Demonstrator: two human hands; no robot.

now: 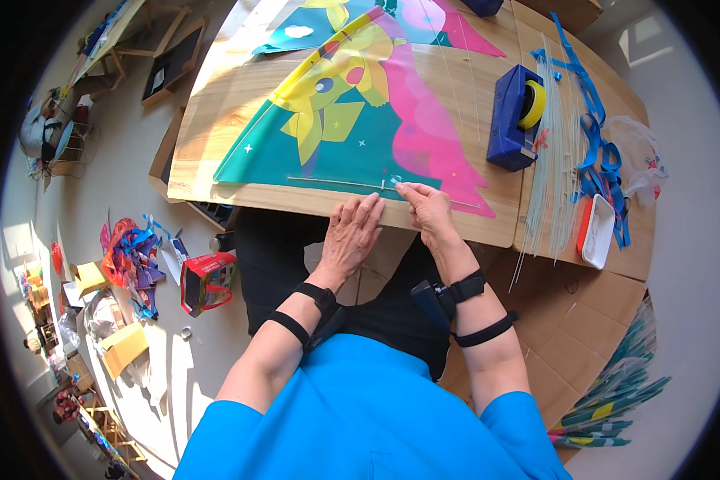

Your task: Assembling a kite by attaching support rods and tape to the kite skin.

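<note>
While the triangular sheet (368,132) lies flat on the wooden counter (224,96), its longest open side in yellow, teal and pink, both hands are working at the lower edge, which is the edge nearest to the person. Along this edge a thin white rod (328,182) is lying on the sheet, with its long axis going from left to right and dropping a little toward the right side.

The relation which matters most, in my judgement, is between this rod and the right hand (430,210). This hand is the nearer one: its grip is closed, thumb against forefinger, upon a small clear piece (396,182), and this pinch is placed directly at the rod, right of the middle of the lower edge. Whether the piece is only touching the rod or is already fixed to it, I cannot tell. From this grip the more visible part of the rod extends to the left, so the rod lies across the direction of the right forearm.

The left hand (350,236) is palm down at the border of the counter, its fingers extended and close together, with nothing visible held. Its fingertips are just below the rod; if they touch the sheet, I cannot say.

To the right of the sheet, well apart from both hands, stands a blue tape dispenser (504,116), and beside it lie many thin pale rods (556,160).
</note>
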